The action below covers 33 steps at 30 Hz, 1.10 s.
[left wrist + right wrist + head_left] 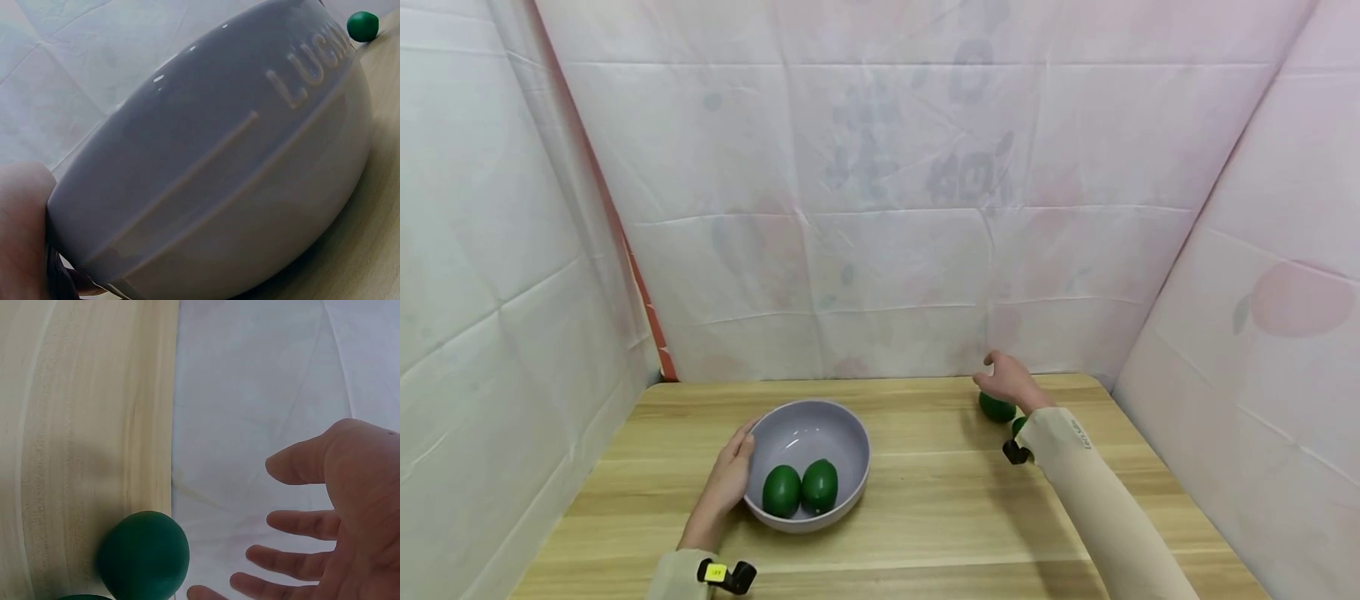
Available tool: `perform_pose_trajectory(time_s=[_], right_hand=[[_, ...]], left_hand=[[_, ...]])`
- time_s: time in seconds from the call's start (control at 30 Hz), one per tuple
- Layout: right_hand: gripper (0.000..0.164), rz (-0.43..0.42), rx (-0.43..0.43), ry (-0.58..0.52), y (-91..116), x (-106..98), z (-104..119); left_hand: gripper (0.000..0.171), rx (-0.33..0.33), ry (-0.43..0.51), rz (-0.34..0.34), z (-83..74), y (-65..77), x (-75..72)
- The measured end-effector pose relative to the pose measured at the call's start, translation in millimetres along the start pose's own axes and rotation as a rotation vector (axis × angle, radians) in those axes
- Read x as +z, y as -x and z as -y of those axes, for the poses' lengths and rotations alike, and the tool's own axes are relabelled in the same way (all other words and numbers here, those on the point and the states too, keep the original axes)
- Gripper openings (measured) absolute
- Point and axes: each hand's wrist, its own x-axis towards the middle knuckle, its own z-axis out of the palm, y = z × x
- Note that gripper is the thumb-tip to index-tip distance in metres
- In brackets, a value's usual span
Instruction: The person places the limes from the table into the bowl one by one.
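Observation:
My left hand [730, 471] grips the left side of a round grey bowl [808, 421], its thumb at the rim. Two smooth, dark green oval fruits [782, 492] lie side by side in the bowl. In the left wrist view, raised letters show on the bowl's outer wall [206, 169]. Over the far right of the table, my right hand [1009, 382] hovers with fingers spread and holds nothing. Just below it in the head view sits another green fruit [997, 407], also seen in the right wrist view [145, 556]. One more green fruit [1018, 427] is partly hidden by the right sleeve.
The wooden table [917, 508] has its far edge against a pale printed sheet [887, 250]. More sheets stand at the left [490, 292] and right [1262, 350]. Each wrist carries a small black camera [1017, 452].

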Motion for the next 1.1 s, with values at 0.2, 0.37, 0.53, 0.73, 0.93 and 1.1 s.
perform_pose_trajectory(time_s=[0.2, 0.37, 0.53, 0.73, 0.93, 1.1], right_hand=[[0.059, 0.083, 0.103, -0.058, 1.4, 1.2, -0.4], [0.059, 0.114, 0.113, -0.043, 0.1, 6.9, -3.9], [0.06, 0.114, 0.113, 0.002, -2.6, 12.1, -5.1], [0.06, 0.148, 0.117, 0.054, -4.8, 18.7, -9.4], [0.056, 0.135, 0.071, 0.099, -9.4, 24.5, -12.2], [0.051, 0.115, 0.02, 0.136, -13.1, 30.0, -15.0]], left_hand=[[0.043, -0.002, 0.003, 0.003, 0.8, -0.6, 0.1], [0.043, -0.01, -0.001, 0.005, 0.7, 0.1, 0.0], [0.043, -0.006, -0.001, 0.001, 2.1, -0.8, 0.2], [0.042, -0.007, 0.005, 0.004, 2.8, -1.2, 0.9], [0.043, -0.007, -0.006, -0.006, 3.4, -2.8, 0.3], [0.044, -0.009, 0.001, -0.002, 4.5, -2.7, 1.1]])
